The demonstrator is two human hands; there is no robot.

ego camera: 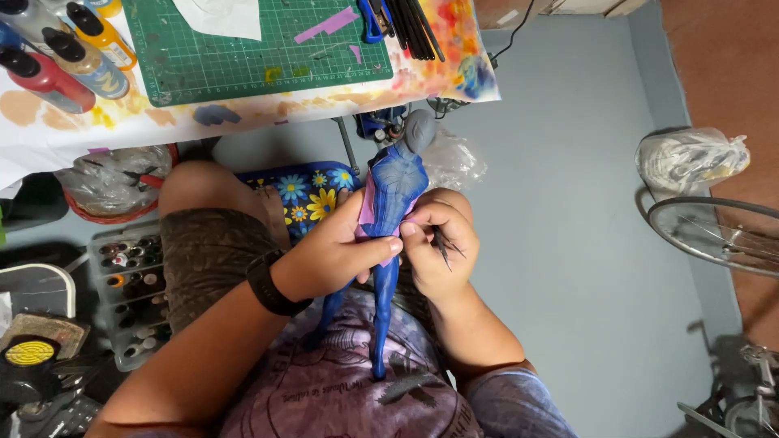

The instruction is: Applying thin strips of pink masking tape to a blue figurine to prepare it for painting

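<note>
A blue-painted figurine (pixel 393 195) with a bare grey head and strips of pink masking tape on its torso is held upright over my lap. My left hand (pixel 337 253), with a black watch on the wrist, wraps around its waist from the left. My right hand (pixel 436 247) presses its fingertips to the tape at the figure's hip and also has a thin dark tool tucked under the fingers. The figure's legs hang down past my shirt.
A green cutting mat (pixel 260 49) lies on a paint-stained table with paint bottles (pixel 57 57) at left and dark brushes (pixel 414 28) at right. A tray of small paint pots (pixel 130 284) sits on the floor at left. A bicycle wheel (pixel 722 231) stands at right.
</note>
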